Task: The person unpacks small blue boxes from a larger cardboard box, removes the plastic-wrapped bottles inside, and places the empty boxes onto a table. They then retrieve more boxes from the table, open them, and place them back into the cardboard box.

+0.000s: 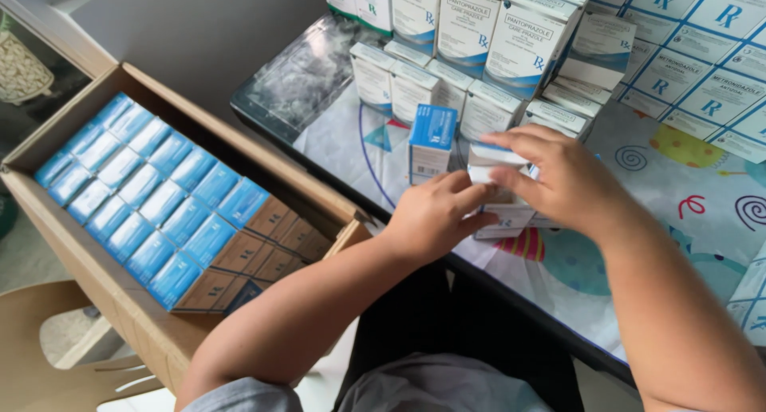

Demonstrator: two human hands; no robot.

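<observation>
Small white-and-blue carton (496, 190) gripped at frame centre on the patterned table (686, 212), left hand (435, 216) fingers curled against its side, right hand (562, 177) fingers closed over its top, cardboard box (104, 280) of blue packs seen at left.

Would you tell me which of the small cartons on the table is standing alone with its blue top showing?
The small carton just beyond the left hand: it stands upright apart from the stacked cartons, its blue top facing the camera.

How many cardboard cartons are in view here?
1: an open brown cardboard carton left of the table, part-filled with rows of small blue-topped boxes. Others may lie outside the frame.
</observation>
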